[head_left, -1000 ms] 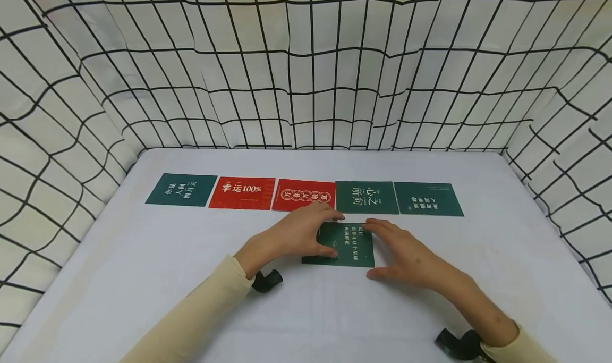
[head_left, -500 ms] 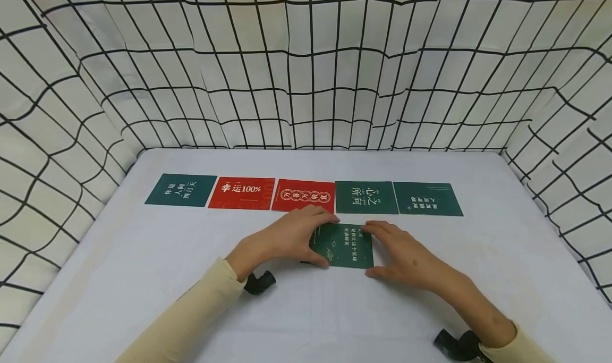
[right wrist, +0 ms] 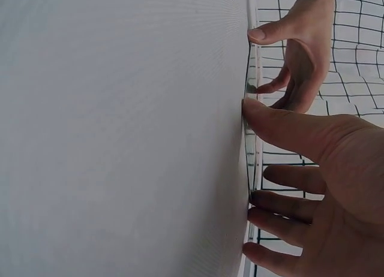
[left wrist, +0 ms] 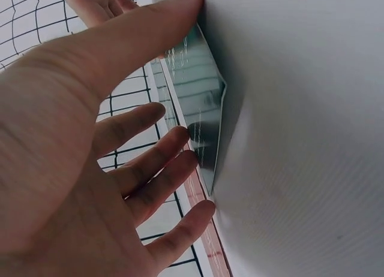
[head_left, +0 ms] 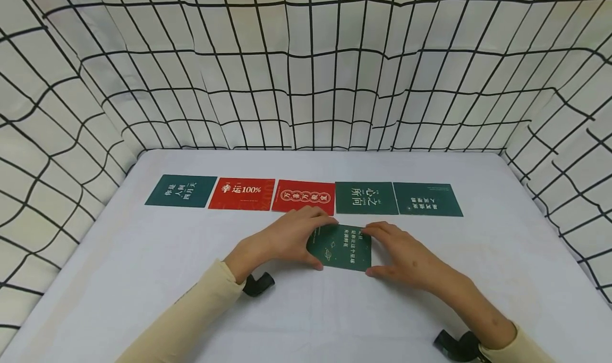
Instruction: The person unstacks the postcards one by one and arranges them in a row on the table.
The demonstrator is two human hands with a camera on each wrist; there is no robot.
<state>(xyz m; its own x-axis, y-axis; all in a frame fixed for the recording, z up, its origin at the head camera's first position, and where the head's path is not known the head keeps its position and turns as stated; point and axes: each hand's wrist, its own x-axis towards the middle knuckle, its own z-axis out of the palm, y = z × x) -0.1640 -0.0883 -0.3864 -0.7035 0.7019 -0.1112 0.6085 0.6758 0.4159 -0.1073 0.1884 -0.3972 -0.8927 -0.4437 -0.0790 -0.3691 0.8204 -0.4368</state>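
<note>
A green card [head_left: 341,247] with pale Chinese lettering and a small planet drawing lies in front of a row of cards. My left hand [head_left: 291,236] spans its left end, thumb at the near edge and fingertips toward the far edge. In the left wrist view the fingers [left wrist: 162,175] are spread and fairly straight beside the glossy card [left wrist: 198,85]. At the right end my right hand [head_left: 406,254] has its thumb by the near corner and fingertips at the far corner. The right wrist view shows the card [right wrist: 250,157] edge-on by these fingers.
Behind the hands runs a row of cards: a green card [head_left: 181,191], two red cards [head_left: 241,194] [head_left: 303,195] and two more green cards [head_left: 366,197] [head_left: 427,199]. The white-covered table [head_left: 306,320] is bordered by black netting [head_left: 311,70].
My left hand has shifted slightly left along the card, uncovering more of its planet drawing. The card has turned a little, its near right corner coming forward. The right hand has barely moved.
</note>
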